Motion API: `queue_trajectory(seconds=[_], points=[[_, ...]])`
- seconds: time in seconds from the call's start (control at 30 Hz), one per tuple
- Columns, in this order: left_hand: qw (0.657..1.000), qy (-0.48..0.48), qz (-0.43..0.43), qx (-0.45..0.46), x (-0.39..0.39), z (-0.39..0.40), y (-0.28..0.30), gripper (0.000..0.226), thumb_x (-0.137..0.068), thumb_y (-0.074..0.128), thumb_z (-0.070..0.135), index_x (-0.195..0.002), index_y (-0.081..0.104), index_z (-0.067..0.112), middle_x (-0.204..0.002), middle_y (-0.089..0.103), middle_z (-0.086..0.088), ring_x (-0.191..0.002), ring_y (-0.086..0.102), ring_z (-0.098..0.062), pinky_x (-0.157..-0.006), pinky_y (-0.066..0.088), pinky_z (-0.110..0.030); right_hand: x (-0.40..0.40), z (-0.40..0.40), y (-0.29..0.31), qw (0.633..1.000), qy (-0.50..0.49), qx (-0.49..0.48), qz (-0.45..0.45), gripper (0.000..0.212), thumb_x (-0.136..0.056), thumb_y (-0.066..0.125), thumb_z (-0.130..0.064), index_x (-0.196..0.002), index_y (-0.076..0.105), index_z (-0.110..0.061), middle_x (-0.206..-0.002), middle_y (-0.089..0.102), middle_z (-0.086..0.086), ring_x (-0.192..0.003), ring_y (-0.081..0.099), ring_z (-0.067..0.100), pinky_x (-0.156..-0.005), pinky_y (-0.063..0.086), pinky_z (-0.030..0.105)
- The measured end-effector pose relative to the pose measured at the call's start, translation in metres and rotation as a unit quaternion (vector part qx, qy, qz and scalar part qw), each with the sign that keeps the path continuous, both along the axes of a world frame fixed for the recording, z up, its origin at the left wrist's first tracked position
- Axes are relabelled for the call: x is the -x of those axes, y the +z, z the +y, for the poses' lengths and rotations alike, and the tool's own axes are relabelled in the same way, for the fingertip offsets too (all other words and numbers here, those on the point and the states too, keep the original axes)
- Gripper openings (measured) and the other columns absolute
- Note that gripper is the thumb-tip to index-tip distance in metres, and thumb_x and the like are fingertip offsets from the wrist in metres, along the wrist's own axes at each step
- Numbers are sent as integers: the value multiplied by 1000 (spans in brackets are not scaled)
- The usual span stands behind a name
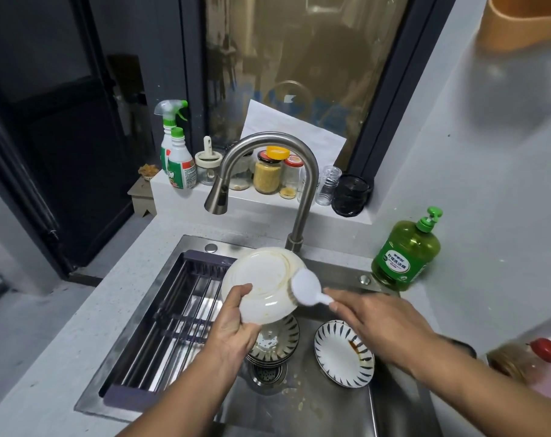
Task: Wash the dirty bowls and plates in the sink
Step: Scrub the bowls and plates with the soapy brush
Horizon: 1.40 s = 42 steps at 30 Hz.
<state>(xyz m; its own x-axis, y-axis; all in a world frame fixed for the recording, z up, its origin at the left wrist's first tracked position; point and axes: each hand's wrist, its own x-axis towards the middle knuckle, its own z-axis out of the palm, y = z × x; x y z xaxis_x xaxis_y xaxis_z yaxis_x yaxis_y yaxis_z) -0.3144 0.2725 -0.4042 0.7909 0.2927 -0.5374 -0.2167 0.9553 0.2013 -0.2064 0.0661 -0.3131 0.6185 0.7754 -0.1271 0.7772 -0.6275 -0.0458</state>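
Note:
My left hand (236,323) grips the lower rim of a white plate (261,282), tilted up above the sink (403,411), with yellowish smears on its face. My right hand (378,323) holds the handle of a white dish brush (304,285), whose head lies against the plate's right side. Below the plate, a stack of blue-striped bowls (277,345) sits over the sink's left part. A stained blue-striped plate (343,353) leans in the sink on the right. Food scraps lie around the drain (267,373).
A steel faucet (267,171) arches over the sink; no water is visibly running. A dark drying rack (173,316) fills the sink's left half. A green dish soap bottle (406,253) stands at the right. Spray bottles (176,152) and jars (267,171) line the sill.

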Motion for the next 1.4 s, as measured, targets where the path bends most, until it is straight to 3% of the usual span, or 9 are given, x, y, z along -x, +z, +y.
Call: queue_trajectory(seconds=[0.1, 0.2, 0.43, 0.57, 0.7, 0.9, 1.1, 1.23, 1.4], points=[[999, -5, 31, -24, -8, -6, -4, 40, -89, 63, 19, -125, 59, 3, -106, 73, -22, -100, 66, -36, -106, 46, -57, 28, 6, -11, 998, 37, 45, 1, 50, -98, 13, -68, -147, 15, -59, -112, 65, -7, -99, 66, 25, -77, 48, 38], [999, -3, 42, -30, -12, -9, 1, 29, -92, 62, 25, -116, 64, 9, -94, 76, -16, -87, 70, -30, -98, 52, -47, 37, 13, -14, 996, 52, 50, -53, 51, -99, 13, -64, -150, 13, -57, -112, 63, -3, -95, 66, 28, -72, 46, 36], [999, 40, -27, 13, -5, -4, 1, 59, -79, 68, 6, -136, 55, 3, -116, 71, -24, -122, 61, -32, -117, 37, -46, -7, 16, 1, 987, -115, -103, 51, 39, -101, 33, -60, -138, 46, -53, -101, 72, -6, -86, 67, 14, -74, 56, 34], [996, 8, -82, 32, -3, -16, 6, 47, -84, 60, 1, -130, 53, -4, -117, 68, -31, -117, 61, -45, -99, 48, -63, 2, 44, -4, 843, -237, -333, 349, 33, -94, 62, -47, -121, 65, -28, -78, 71, 3, -40, 47, 9, -39, 40, 21], [992, -54, -108, -22, 5, -29, 5, 64, -76, 73, -8, -136, 51, -5, -129, 62, -32, -117, 64, -44, -91, 50, -66, 9, 67, -12, 778, -261, -384, 424, 58, -76, 86, -26, -125, 54, -26, -99, 70, 2, -75, 69, 13, -62, 61, 36], [956, -169, -115, -212, 23, 20, 14, 84, -68, 86, -1, -142, 47, 0, -135, 59, -30, -125, 58, -46, -101, 46, -65, -25, 51, 1, 847, -162, -281, 422, 71, -73, 89, -22, -135, 57, -29, -109, 75, -5, -94, 73, 16, -76, 59, 28], [799, -334, 0, -500, 12, 35, 52, 53, -73, 78, -9, -121, 66, 9, -112, 74, -17, -104, 71, -37, -90, 59, -51, -26, 62, 30, 931, -18, -129, 340, 62, -77, 86, -28, -131, 58, -41, -107, 73, -14, -99, 69, 6, -93, 55, 34], [827, -280, 36, -486, 11, 32, 37, 58, -63, 79, -3, -119, 67, 8, -111, 75, -18, -102, 71, -36, -95, 55, -54, -22, 63, 38, 993, 17, -67, 97, 58, -88, 51, -71, -142, 34, -60, -117, 52, -18, -110, 56, 12, -92, 49, 37], [850, -231, 77, -467, 11, 32, 24, 51, -72, 75, -11, -118, 66, 10, -103, 78, -10, -99, 73, -32, -91, 58, -48, -8, 57, 42, 992, 103, 7, -72, 48, -99, 16, -68, -144, 29, -58, -122, 65, -10, -113, 62, 22, -76, 47, 36]])
